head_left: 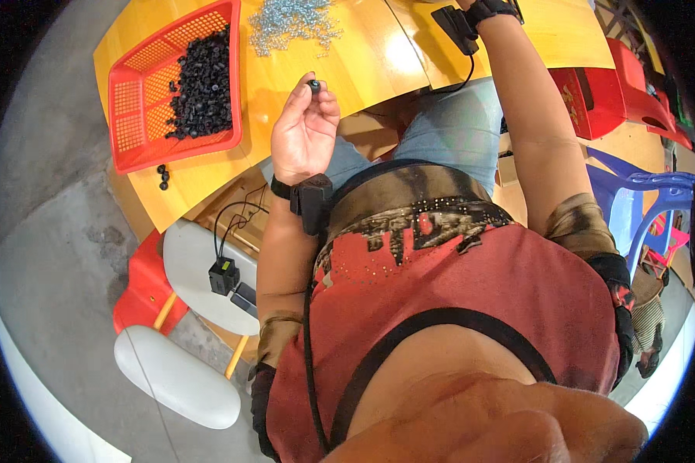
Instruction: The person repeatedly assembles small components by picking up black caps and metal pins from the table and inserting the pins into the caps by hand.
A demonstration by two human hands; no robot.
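Note:
My left hand (pixel 307 131) is turned palm up at the near edge of the yellow table (pixel 371 73), its fingertips closed on a small black round part (pixel 314 86). A pale bluish spot shows on that part. To the left of this hand stands a red plastic basket (pixel 123 116) with many small black parts (pixel 202 89) heaped in it. Beyond the hand lies a loose pile of small clear, bluish pieces (pixel 289 25). My right arm reaches to the top edge of the picture, where only a sliver of my right hand (pixel 466 3) shows; its fingers are out of sight.
A few loose black parts (pixel 163 177) lie beside the basket near the table's edge. A black device with a cable (pixel 455 29) is at my right wrist. Grey-white stools (pixel 179 378) stand at the left. Red (pixel 647 92) and blue (pixel 645 185) plastic chairs are at the right.

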